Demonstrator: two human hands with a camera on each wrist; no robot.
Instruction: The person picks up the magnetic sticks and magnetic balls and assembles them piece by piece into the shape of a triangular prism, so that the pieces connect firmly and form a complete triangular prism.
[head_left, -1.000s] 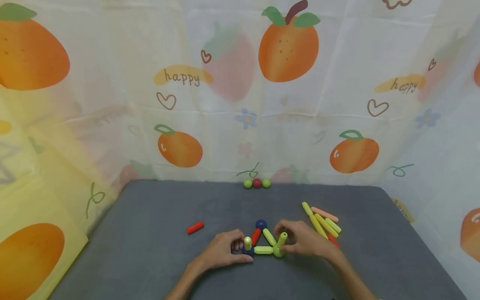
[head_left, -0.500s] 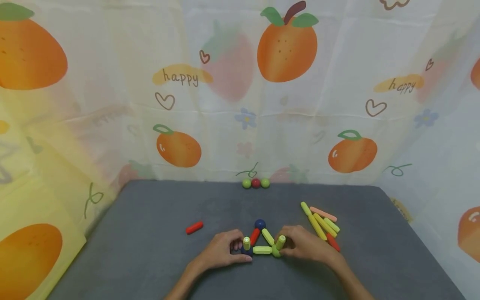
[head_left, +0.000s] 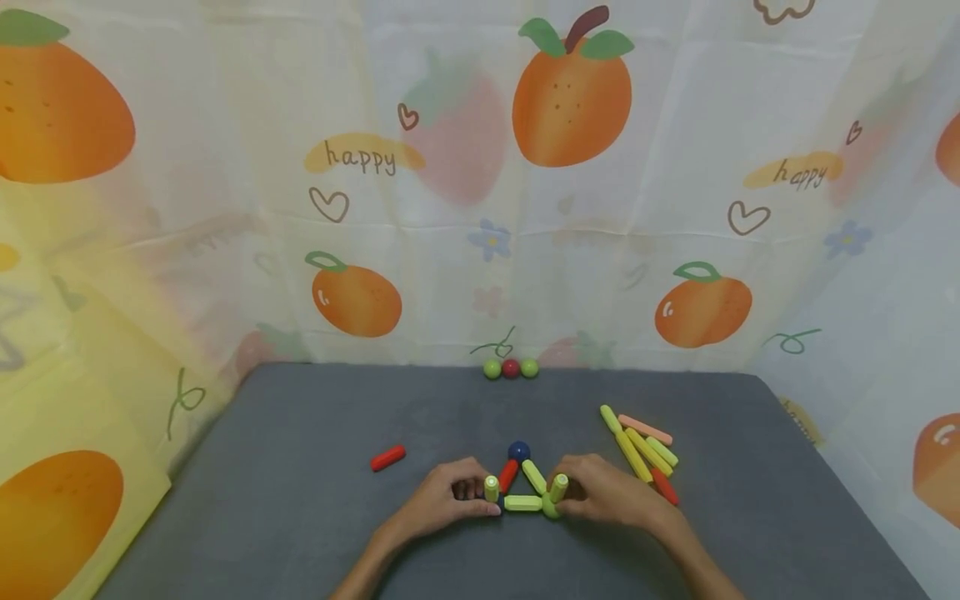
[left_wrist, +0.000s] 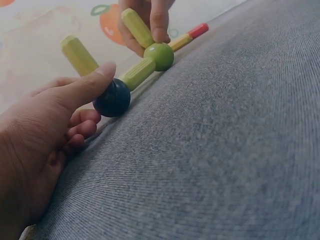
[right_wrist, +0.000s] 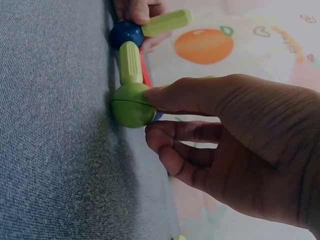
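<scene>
A flat triangle of toy rods and balls lies on the grey cloth. At its near left corner my left hand (head_left: 450,492) pinches a dark blue ball (left_wrist: 116,100), thumb on its surface. My right hand (head_left: 600,492) grips the green ball (right_wrist: 131,106) at the near right corner between thumb and fingers. One yellow-green rod (head_left: 522,503) joins these two balls. An upright yellow-green rod (left_wrist: 80,56) stands on the blue ball, and another upright rod (left_wrist: 137,27) on the green one. A red rod (head_left: 508,477) and a yellow-green rod (head_left: 535,477) run to the far blue ball (head_left: 519,452).
Right of the triangle lies a pile of yellow, red and pink rods (head_left: 636,454). A single red rod (head_left: 387,458) is at the left. Two green balls and a red ball (head_left: 511,368) line the table's back edge, before a fruit-print curtain (head_left: 450,250).
My right hand's raised fingers have come down around the green ball. My left thumb has moved up onto the blue ball. The triangle stays in nearly the same place.
</scene>
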